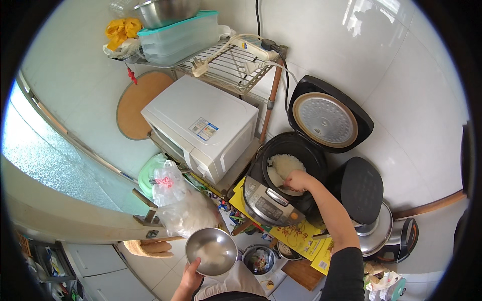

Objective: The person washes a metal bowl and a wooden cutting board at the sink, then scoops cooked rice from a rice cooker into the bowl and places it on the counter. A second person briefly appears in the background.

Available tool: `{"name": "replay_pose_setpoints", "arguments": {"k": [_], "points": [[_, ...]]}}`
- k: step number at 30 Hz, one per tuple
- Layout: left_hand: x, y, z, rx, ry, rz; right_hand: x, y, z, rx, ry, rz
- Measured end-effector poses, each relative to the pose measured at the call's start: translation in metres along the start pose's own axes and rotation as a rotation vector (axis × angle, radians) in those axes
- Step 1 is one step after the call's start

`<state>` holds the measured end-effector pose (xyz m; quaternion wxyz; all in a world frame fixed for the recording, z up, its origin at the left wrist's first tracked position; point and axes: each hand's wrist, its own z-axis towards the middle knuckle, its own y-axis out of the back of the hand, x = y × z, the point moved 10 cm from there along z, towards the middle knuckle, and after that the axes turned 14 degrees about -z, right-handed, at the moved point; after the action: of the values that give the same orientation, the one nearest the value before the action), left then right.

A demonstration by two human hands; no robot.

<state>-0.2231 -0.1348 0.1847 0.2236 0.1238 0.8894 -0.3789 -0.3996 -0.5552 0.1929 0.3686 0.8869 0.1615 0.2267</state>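
My left hand (191,277) grips the rim of a round stainless steel bowl (225,240), thumb over the edge. A pale patch shows in its bottom; I cannot tell whether that is rice or a reflection. My right hand (299,180) reaches into the open rice cooker (268,203), fingers closed round the handle of a pale rice paddle (274,176). Its blade rests against the cooked white rice (287,162) in the dark inner pot (314,155). The cooker's lid (326,118) stands raised behind the pot.
A white microwave (203,118) stands left of the cooker, below a wire rack (236,62) with a power strip (256,48). Plastic bags (188,213) hang beside it. To the right are a black appliance (360,190) and a metal lid (379,233). A wooden board (303,274) lies below.
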Motion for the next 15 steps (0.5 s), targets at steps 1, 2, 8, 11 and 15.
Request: {"name": "replay_pose_setpoints", "arguments": {"k": [1, 2, 8, 11, 15], "points": [[-0.002, -0.004, 0.002, 0.011, -0.005, 0.008, -0.001, 0.0, 0.001, -0.007, 0.009, 0.027], [-0.003, -0.006, 0.005, 0.003, -0.015, 0.02, -0.002, -0.001, 0.002, -0.014, 0.017, 0.053], [-0.005, -0.015, 0.023, 0.027, 0.012, 0.129, -0.004, 0.0, -0.01, -0.061, 0.032, 0.43], [-0.009, -0.021, 0.031, -0.008, 0.0, 0.101, -0.004, 0.001, -0.019, -0.091, -0.013, 0.563], [-0.023, -0.051, 0.054, 0.041, -0.03, 0.006, -0.018, -0.001, -0.023, -0.178, -0.041, 0.664]]}}
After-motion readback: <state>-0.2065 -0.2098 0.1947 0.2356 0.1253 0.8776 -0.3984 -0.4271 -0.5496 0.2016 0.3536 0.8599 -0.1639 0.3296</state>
